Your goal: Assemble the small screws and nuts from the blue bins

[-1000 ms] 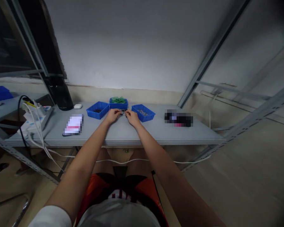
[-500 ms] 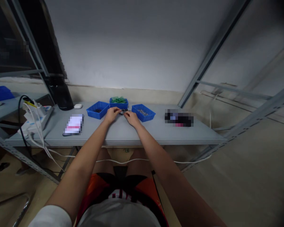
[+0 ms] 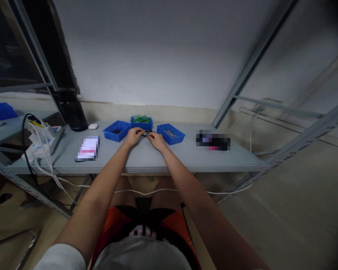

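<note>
My left hand [image 3: 134,136] and my right hand [image 3: 156,141] meet near the middle of the grey table, fingertips pinched close together. Between them are small dark and metallic parts [image 3: 147,133], too small to name. Just behind is a blue bin [image 3: 141,125] holding green pieces [image 3: 141,119]. To the left of my hands stands a blue bin [image 3: 112,136] with dark small parts inside. On the right another blue bin [image 3: 173,140] contains small silvery metal parts [image 3: 170,133]. My fingers partly cover whatever they grip.
A phone [image 3: 88,147], a white earbud case [image 3: 93,126] and a black bottle [image 3: 73,112] are on the table's left side. Beside them lies a power strip [image 3: 43,144] with cables. A blurred dark object [image 3: 214,141] rests at right. Metal posts frame both ends.
</note>
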The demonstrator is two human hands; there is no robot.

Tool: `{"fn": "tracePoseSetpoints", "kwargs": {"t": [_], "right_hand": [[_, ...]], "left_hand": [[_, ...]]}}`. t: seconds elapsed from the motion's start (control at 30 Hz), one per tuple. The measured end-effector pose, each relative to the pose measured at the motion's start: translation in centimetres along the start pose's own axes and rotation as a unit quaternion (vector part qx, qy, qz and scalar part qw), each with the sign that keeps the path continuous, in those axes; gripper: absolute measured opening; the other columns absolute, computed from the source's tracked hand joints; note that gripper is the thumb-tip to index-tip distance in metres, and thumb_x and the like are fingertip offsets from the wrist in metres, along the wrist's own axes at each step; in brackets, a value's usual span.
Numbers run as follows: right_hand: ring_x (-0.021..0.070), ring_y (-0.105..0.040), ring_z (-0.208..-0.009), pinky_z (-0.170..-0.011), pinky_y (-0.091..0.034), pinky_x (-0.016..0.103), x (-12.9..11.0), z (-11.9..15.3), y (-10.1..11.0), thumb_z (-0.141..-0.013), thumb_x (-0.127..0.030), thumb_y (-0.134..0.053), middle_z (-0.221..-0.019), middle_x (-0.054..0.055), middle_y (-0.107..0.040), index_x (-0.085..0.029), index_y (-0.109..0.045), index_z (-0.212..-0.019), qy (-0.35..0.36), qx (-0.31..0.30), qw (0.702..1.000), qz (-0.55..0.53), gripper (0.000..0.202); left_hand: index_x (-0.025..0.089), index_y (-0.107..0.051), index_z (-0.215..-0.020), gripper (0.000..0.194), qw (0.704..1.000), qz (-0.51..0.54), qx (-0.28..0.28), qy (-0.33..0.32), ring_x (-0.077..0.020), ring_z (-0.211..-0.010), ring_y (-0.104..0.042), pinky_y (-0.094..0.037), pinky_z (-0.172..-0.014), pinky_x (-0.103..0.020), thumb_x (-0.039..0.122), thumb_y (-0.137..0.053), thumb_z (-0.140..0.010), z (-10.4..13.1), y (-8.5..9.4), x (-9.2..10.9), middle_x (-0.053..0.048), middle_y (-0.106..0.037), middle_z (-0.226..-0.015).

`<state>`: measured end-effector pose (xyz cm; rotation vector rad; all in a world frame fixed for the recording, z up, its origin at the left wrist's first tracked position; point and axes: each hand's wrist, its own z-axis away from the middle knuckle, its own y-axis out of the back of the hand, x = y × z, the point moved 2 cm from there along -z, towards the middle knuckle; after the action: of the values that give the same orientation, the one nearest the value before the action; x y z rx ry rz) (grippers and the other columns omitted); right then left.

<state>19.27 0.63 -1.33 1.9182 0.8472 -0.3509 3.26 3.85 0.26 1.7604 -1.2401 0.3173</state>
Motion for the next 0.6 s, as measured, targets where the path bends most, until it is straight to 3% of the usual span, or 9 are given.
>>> {"fn": "tracePoseSetpoints", "kwargs": {"t": [0.13, 0.33, 0.6], "right_hand": [[0.0162, -0.061, -0.077, -0.076, -0.045, 0.027, 0.06, -0.14, 0.34, -0.084, -0.025, -0.051, -0.085, 0.006, -0.069, -0.018, -0.068, -0.089, -0.025, 0.041, 0.998, -0.035, 0.019], [0.0147, -0.06, -0.075, -0.074, -0.045, 0.025, 0.0, -0.33, 0.45, -0.084, -0.027, -0.049, -0.084, 0.004, -0.069, -0.018, -0.066, -0.087, -0.016, 0.074, 0.995, -0.072, 0.019], [0.016, -0.061, -0.082, -0.08, -0.045, 0.027, -0.4, -0.3, 0.69, -0.085, -0.029, -0.049, -0.091, 0.006, -0.068, -0.018, -0.066, -0.09, 0.0, 0.093, 0.993, -0.066, 0.021]], "left_hand": [[0.013, -0.07, -0.085, 0.02, 1.0, 0.006, -0.008, 0.007, -0.0158, -0.074, -0.059, -0.045, -0.074, -0.027, 0.027, -0.057, -0.078, 0.06, 0.0, 0.0, -0.008, -0.07, -0.084], [0.015, -0.07, -0.076, 0.013, 0.997, -0.014, -0.078, -0.009, -0.016, -0.073, -0.058, -0.044, -0.074, -0.026, 0.022, -0.06, -0.073, 0.15, -0.41, -0.2, -0.005, -0.07, -0.08], [0.015, -0.07, -0.081, 0.018, 0.997, -0.016, -0.072, -0.024, -0.0165, -0.077, -0.059, -0.044, -0.077, -0.028, 0.024, -0.054, -0.078, 0.18, -0.47, -0.36, -0.006, -0.07, -0.085]]}}
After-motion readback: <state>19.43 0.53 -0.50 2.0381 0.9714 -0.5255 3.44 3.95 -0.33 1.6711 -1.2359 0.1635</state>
